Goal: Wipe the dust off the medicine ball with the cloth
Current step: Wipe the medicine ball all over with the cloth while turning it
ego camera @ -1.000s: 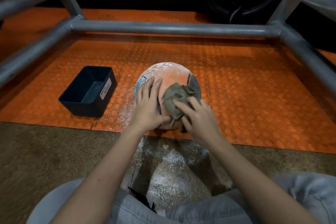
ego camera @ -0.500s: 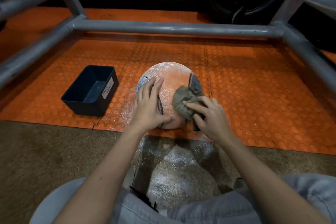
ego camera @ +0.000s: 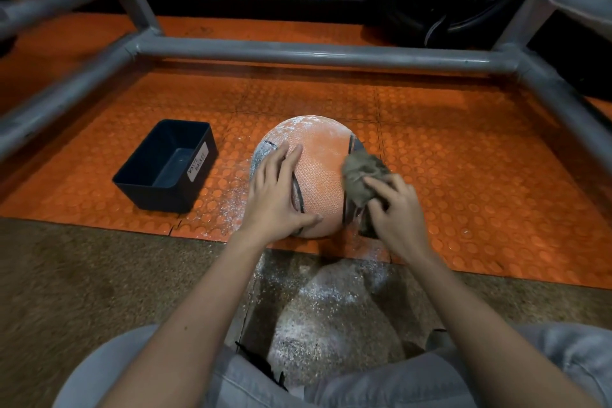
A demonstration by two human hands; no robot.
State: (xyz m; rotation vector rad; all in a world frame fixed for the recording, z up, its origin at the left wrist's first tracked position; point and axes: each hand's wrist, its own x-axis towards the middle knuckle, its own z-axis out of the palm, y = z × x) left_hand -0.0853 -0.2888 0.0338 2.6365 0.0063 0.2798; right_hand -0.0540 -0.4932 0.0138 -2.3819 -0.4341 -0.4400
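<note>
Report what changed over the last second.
The right hand, gripping the cloth, swept it rightward across the ball, from the near middle to the right side. Nothing was picked up or let go. The left hand stayed flat on the ball's left side; the ball and the bin did not move.

Gym: orange studded floor mats (ego camera: 463, 149), steel rack frame (ego camera: 314, 55).

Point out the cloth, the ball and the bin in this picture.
cloth (ego camera: 359, 166), head view, crumpled upper part.
ball (ego camera: 319, 156), head view, orange middle panel.
bin (ego camera: 159, 197), head view, near outer wall.
</note>
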